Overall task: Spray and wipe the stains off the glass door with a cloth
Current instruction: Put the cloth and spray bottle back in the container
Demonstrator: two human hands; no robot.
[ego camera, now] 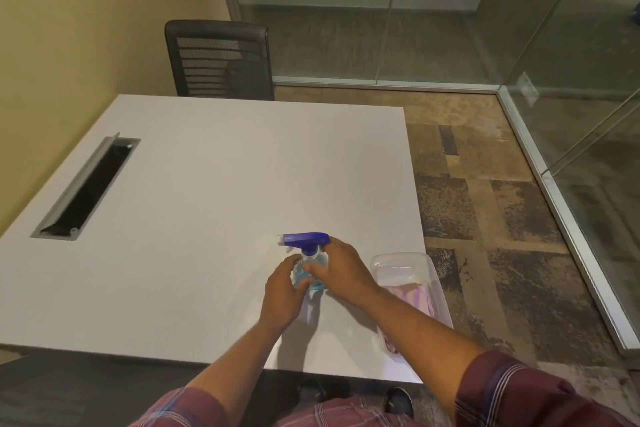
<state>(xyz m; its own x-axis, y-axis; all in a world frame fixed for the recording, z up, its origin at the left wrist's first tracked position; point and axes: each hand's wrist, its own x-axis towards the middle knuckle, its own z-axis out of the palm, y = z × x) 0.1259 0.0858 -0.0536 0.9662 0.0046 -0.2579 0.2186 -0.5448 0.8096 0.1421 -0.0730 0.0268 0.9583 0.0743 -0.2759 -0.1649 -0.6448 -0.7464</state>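
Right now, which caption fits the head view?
Left hand and right hand hold the spray bottle on the table; cloth lies in tub.

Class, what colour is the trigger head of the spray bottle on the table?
Blue; the trigger head shows best in the head view.

Far half: open white bench (225, 166) surface, room for a hand to sweep.
Left: cable slot (88, 185), flap raised, set in the bench top.
Near centre: spray bottle (310, 255) upright, held by left hand (282, 288) and right hand (341, 265).
Right: clear tub (401, 255) just beside the right forearm, at the bench edge.
Far edge: chair (218, 59) back rises behind.
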